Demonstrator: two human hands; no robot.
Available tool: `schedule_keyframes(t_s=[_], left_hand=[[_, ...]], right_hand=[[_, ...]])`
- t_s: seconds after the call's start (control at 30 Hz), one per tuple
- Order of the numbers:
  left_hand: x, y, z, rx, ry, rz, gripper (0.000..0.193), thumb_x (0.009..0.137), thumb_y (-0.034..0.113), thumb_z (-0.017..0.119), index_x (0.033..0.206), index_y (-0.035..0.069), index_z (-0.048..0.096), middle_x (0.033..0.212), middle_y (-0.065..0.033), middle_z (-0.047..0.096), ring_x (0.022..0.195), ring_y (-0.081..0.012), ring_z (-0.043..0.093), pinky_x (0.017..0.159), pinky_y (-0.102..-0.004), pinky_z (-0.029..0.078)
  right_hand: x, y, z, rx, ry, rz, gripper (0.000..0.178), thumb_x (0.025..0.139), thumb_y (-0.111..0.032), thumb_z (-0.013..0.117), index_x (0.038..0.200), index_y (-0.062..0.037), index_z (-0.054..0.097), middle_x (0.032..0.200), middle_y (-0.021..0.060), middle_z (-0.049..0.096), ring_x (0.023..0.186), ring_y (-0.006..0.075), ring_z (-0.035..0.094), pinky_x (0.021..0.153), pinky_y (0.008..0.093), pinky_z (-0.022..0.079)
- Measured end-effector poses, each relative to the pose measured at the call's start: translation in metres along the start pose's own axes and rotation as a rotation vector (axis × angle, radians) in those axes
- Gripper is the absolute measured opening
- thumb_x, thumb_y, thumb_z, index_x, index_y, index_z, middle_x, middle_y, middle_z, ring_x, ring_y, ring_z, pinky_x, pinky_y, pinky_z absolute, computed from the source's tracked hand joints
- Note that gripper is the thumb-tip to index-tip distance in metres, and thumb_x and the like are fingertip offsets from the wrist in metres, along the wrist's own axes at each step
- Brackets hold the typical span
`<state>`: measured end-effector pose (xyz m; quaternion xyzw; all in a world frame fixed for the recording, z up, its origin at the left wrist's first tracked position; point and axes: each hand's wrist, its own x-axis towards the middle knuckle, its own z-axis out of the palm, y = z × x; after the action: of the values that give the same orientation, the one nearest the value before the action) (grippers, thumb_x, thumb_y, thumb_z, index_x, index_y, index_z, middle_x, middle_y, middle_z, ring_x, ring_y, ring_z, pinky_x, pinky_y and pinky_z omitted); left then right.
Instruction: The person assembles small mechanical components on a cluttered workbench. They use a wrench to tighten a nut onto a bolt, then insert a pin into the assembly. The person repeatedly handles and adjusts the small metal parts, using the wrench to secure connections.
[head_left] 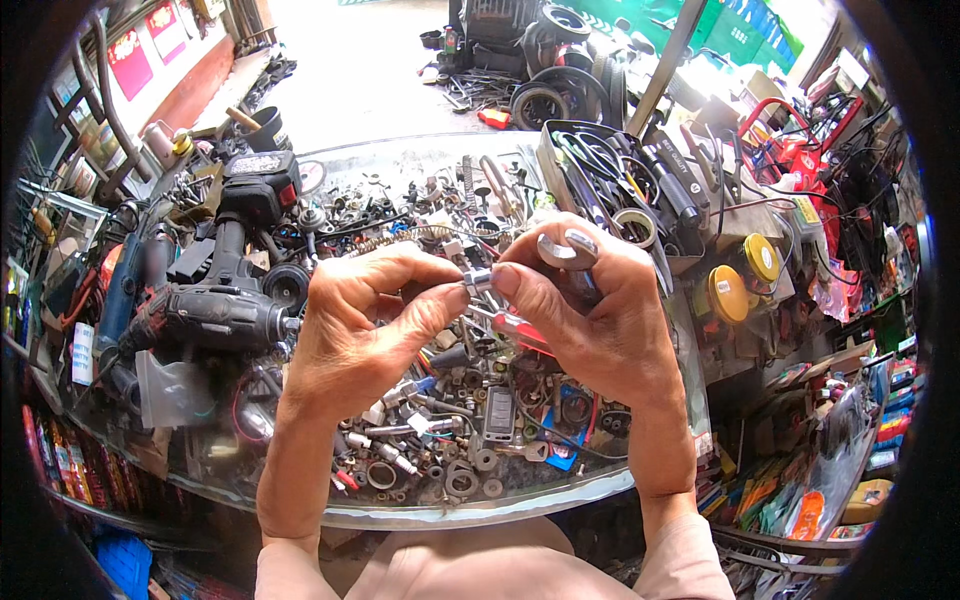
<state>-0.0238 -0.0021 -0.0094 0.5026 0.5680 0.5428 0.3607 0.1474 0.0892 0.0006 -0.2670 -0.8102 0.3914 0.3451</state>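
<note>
Above the cluttered glass-topped table, my two hands meet at a small silvery metal fitting (478, 279). My left hand (357, 318) pinches one end of it between thumb and forefinger. At the other end, the thumb and forefinger of my right hand (600, 318) close on it. An open-end wrench (567, 252) is also tucked in my right hand, its jaw sticking up above the thumb; most of its handle is hidden by the hand. Under the hands lie loose nuts, washers and other small metal parts (462, 480).
A black cordless impact wrench (215, 312) lies to the left. At the back right stands a tray of tools (585, 165), with two yellow-lidded jars (728, 294) beyond it. The table's glass edge (450, 514) runs close to my body. Tyres (560, 100) lie farther off.
</note>
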Motion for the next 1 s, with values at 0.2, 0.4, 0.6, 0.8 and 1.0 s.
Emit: schedule_keyframes(t_s=[0.2,0.4,0.6,0.8,1.0], left_hand=[[-0.0009,-0.0008,0.003,0.005,-0.019,0.019,0.013,0.082,0.005,0.068,0.091,-0.003,0.067,0.08,-0.0039,0.064,0.071,-0.0064,0.058,0.059,-0.0193,0.045],[-0.001,0.0018,0.0026,0.064,-0.005,-0.01,0.013,0.082,0.006,0.067,0.091,-0.003,0.067,0.079,-0.0041,0.063,0.069,-0.0064,0.057,0.059,-0.0199,0.045],[0.0,0.0031,0.0061,0.014,0.0,0.015,0.012,0.081,0.004,0.068,0.09,-0.004,0.066,0.075,-0.0035,0.06,0.064,-0.0058,0.056,0.052,-0.0191,0.044],[0.0027,-0.0044,0.0039,0.129,0.021,0.157,0.01,0.079,0.002,0.069,0.086,-0.005,0.066,0.074,-0.0054,0.061,0.065,-0.0082,0.057,0.055,-0.0212,0.045],[0.002,-0.0019,0.0048,0.073,0.053,0.114,0.009,0.08,0.003,0.069,0.085,-0.005,0.066,0.073,-0.0051,0.062,0.066,-0.0085,0.057,0.058,-0.0208,0.045]], right_hand=[[0.0006,0.004,-0.0043,-0.02,-0.061,0.025,0.024,0.088,-0.02,0.065,0.075,-0.0002,0.059,0.06,-0.0032,0.047,0.057,0.0024,0.041,0.049,0.0206,0.032],[0.0009,0.0055,0.0023,0.003,-0.007,-0.033,0.031,0.09,-0.022,0.063,0.07,0.0002,0.055,0.057,-0.0023,0.041,0.055,0.003,0.036,0.047,0.0228,0.03],[0.0014,0.0062,-0.0012,0.014,-0.005,-0.024,0.04,0.091,-0.024,0.062,0.064,0.0001,0.046,0.056,-0.002,0.037,0.053,0.0051,0.031,0.043,0.0264,0.028],[-0.0013,0.0064,-0.001,0.032,-0.058,0.022,0.026,0.089,-0.022,0.064,0.079,0.0006,0.058,0.059,0.0007,0.053,0.052,0.0038,0.052,0.043,0.0213,0.037],[0.0018,0.0047,-0.0014,0.145,-0.071,0.083,0.024,0.09,-0.021,0.063,0.078,-0.0007,0.06,0.068,-0.0009,0.054,0.062,0.0046,0.048,0.053,0.0232,0.038]])
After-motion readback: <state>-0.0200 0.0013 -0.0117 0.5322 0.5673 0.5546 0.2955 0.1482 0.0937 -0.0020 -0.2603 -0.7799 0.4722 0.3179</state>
